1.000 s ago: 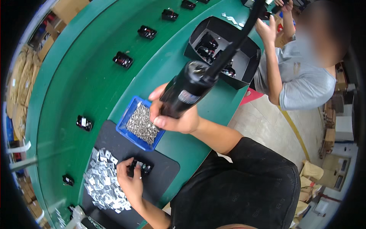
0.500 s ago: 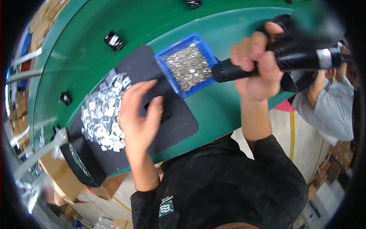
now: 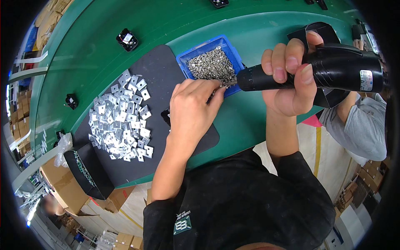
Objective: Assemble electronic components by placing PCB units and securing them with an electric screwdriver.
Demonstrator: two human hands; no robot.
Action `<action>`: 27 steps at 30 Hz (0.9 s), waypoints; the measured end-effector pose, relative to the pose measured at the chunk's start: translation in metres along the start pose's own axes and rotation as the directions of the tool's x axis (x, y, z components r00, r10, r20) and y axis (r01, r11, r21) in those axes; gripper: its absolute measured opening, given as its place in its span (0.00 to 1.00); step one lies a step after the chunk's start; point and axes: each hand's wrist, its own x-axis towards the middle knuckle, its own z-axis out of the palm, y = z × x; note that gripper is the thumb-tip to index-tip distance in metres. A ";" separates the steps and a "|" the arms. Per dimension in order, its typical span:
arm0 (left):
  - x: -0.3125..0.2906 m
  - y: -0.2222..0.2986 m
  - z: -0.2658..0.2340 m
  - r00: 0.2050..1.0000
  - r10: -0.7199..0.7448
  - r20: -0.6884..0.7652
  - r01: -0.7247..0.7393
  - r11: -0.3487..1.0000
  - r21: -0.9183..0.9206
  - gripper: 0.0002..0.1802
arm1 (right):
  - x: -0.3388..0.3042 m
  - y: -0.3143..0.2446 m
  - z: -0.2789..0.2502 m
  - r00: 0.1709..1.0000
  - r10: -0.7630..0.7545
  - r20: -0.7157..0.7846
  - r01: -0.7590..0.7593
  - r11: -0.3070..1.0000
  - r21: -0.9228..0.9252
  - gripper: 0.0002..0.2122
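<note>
My right hand (image 3: 291, 77) is wrapped round a black electric screwdriver (image 3: 346, 66), held level with its bit pointing left. At the bit's tip, my left hand (image 3: 193, 106) pinches a small metal screw, mostly hidden by the fingers. Both fingertips and bit are over the near edge of a blue tray (image 3: 181, 62) full of silvery screws (image 3: 210, 64). Under my left hand, partly covered, a small black part (image 3: 166, 117) lies on the dark grey mat (image 3: 160, 62). A heap of small square metal plates with holes (image 3: 123, 118) spreads over the mat's left side.
Black housings (image 3: 127, 39) sit on the green surface (image 3: 166, 23) beyond the bench. An open black box (image 3: 89, 171) stands at the left edge, beside a cardboard box (image 3: 62, 183). Behind the screwdriver is a black bin (image 3: 327, 98). Another person's grey sleeve (image 3: 358, 125) shows at right.
My left hand has moved right from above the mat to the screw tray, its spread fingers closing into a pinch at the bit. The screwdriver stays nearly level, slightly shifted right.
</note>
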 end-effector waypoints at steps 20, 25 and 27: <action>-0.010 0.003 -0.006 0.985 0.105 -0.138 -0.112 0.992 -0.050 0.07 | -0.002 -0.007 0.004 0.999 -0.043 0.025 0.037 0.980 0.194 0.25; -0.013 0.000 -0.011 0.979 0.132 -0.152 -0.144 0.987 -0.070 0.07 | -0.004 -0.009 0.010 0.999 -0.028 0.046 0.017 0.972 0.233 0.25; -0.016 0.000 -0.012 0.978 0.138 -0.158 -0.152 0.986 -0.076 0.07 | -0.005 -0.009 0.011 0.997 -0.027 0.074 0.007 0.967 0.256 0.26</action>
